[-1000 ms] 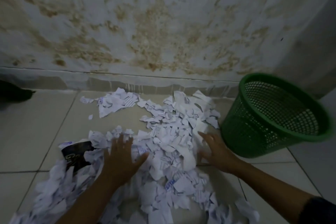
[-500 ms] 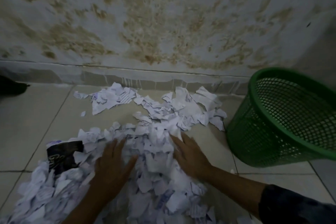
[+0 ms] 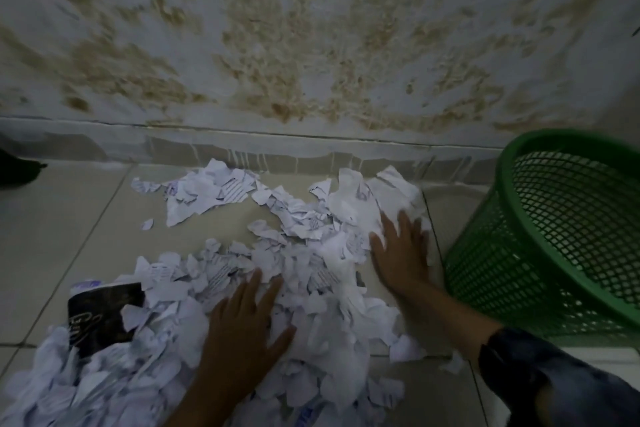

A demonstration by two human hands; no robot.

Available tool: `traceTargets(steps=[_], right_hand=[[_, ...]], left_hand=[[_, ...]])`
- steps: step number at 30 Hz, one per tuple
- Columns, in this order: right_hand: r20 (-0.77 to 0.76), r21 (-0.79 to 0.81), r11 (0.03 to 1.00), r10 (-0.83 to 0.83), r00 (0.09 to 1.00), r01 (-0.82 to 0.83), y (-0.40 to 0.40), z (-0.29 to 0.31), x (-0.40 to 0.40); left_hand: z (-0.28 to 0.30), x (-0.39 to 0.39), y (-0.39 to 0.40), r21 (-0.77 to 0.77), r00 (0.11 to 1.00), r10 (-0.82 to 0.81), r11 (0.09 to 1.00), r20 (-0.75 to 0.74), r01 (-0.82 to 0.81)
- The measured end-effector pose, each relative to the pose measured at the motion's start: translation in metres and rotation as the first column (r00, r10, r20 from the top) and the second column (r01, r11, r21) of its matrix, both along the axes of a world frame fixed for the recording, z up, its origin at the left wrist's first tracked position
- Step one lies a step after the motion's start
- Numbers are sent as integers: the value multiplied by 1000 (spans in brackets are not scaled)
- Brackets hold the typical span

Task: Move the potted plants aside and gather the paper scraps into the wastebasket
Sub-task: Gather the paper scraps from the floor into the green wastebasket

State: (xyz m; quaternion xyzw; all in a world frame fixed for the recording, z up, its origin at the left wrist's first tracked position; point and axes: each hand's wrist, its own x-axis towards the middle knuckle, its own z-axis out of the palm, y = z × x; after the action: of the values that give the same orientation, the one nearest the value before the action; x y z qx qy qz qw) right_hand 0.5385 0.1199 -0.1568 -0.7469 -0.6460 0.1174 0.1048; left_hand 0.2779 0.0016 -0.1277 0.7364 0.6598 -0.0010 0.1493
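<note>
Left hand (image 3: pixel 242 329), right hand (image 3: pixel 401 253), flat on paper scraps (image 3: pixel 311 274)

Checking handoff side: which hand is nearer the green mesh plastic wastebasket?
Right. The right hand lies flat on the paper scraps just beside the green mesh plastic wastebasket; the left hand presses the pile farther away.

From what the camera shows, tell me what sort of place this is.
Probably a damp indoor corner of a home: pale tiled floor, stained, mottled wall, and a green mesh wastebasket beside torn paper scraps.
</note>
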Motion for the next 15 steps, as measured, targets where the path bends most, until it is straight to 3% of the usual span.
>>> traceTargets(steps=[3,6,8,10,12,15], right_hand=[[-81,102,965,251,965,-242,-25,-6,-12],[-277,195,886,461,843,-421,-44,-3,-16],[-415,324,872,480,773,-367,-46,4,-19],[-486,426,878,425,764,-217,-31,17,-24],[-510,415,902,340,790,-120,-4,26,-27],[-494,272,941,316,810,-201,37,32,-33]], left_hand=[[0,-1,1,57,1000,10,998,-1,-10],[0,-2,3,123,988,73,988,137,-90],[6,-3,4,187,952,154,960,263,-207],[12,-5,7,276,918,196,914,345,-298],[19,-12,15,341,901,197,878,386,-337],[26,-26,46,400,908,174,854,381,-332]])
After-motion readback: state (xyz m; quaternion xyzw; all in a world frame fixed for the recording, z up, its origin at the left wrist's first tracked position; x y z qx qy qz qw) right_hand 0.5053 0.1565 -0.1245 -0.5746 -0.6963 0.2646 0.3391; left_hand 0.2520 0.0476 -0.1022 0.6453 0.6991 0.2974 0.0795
